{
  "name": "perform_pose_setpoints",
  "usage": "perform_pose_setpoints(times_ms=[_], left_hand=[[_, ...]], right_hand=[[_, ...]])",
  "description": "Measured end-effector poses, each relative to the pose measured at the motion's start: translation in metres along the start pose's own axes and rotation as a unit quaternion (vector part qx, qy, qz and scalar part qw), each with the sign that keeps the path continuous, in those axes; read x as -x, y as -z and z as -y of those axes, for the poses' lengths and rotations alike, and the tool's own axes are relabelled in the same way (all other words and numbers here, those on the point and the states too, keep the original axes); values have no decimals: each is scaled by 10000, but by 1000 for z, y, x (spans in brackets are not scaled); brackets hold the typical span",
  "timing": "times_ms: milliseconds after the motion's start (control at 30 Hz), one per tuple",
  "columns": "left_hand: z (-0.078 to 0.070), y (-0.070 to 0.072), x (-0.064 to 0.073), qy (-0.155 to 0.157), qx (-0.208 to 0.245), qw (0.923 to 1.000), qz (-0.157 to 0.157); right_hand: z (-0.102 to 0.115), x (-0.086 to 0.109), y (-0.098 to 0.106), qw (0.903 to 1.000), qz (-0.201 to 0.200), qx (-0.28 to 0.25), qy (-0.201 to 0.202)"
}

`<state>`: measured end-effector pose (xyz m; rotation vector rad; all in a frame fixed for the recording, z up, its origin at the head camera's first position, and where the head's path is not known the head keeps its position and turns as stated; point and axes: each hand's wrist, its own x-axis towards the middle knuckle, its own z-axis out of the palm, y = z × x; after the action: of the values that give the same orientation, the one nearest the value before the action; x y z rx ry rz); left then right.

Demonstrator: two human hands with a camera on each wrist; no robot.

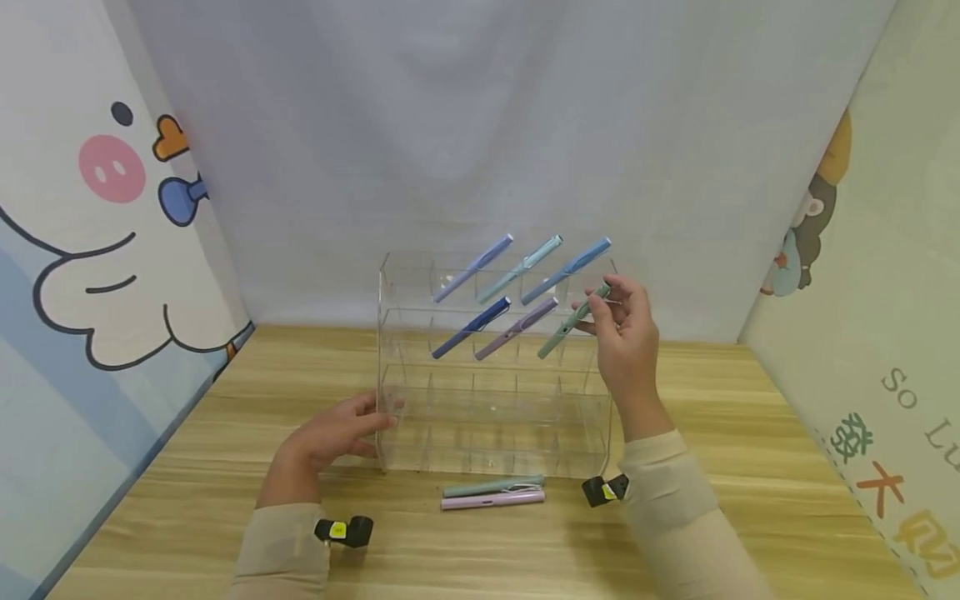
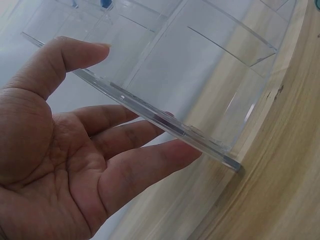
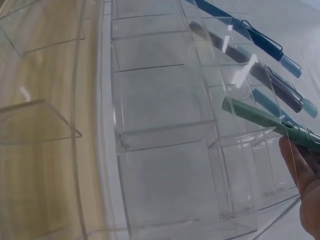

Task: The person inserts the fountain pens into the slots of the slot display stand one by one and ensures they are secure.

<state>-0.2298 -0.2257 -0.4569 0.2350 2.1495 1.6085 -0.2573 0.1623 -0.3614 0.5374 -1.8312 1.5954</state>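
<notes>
A clear acrylic pen rack (image 1: 493,408) with tiered compartments stands on the table. At its left side my left hand (image 1: 337,435) holds the upright side panel (image 2: 160,120), with the thumb and the other fingers on opposite sides of its edge. My right hand (image 1: 628,329) pinches a green pen (image 1: 573,321) near its upper, capped end. This pen slants at the right end of the second row, beside a purple pen (image 1: 517,328) and a dark blue pen (image 1: 471,328). In the top row lean a lavender pen (image 1: 474,268), a pale aqua pen (image 1: 521,269) and a blue pen (image 1: 566,271).
Before the rack, a grey-green pen (image 1: 491,486) and a pink pen (image 1: 492,500) lie side by side on the wooden table (image 1: 720,517). A pale curtain (image 1: 480,125) hangs behind. Cartoon-printed panels (image 1: 97,275) flank the table.
</notes>
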Motion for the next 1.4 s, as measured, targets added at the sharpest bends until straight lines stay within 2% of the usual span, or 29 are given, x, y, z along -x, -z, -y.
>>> perform_pose_setpoints(times_ms=[333, 567, 900, 1233, 1400], left_hand=[[-3, 0, 2, -69, 126, 9998, 116], [-3, 0, 2, -65, 147, 9998, 147], [-2, -1, -1, 41, 102, 9999, 44], [-1, -1, 0, 38, 73, 10000, 45], [-1, -2, 0, 27, 101, 9999, 21]], right_hand=[[1, 1, 0, 9998, 37, 132, 144], [0, 0, 0, 9987, 181, 422, 228], [-2, 1, 2, 9974, 275, 667, 69], [-3, 3, 1, 9983, -50, 558, 180], [-4, 4, 1, 9985, -29, 487, 255]])
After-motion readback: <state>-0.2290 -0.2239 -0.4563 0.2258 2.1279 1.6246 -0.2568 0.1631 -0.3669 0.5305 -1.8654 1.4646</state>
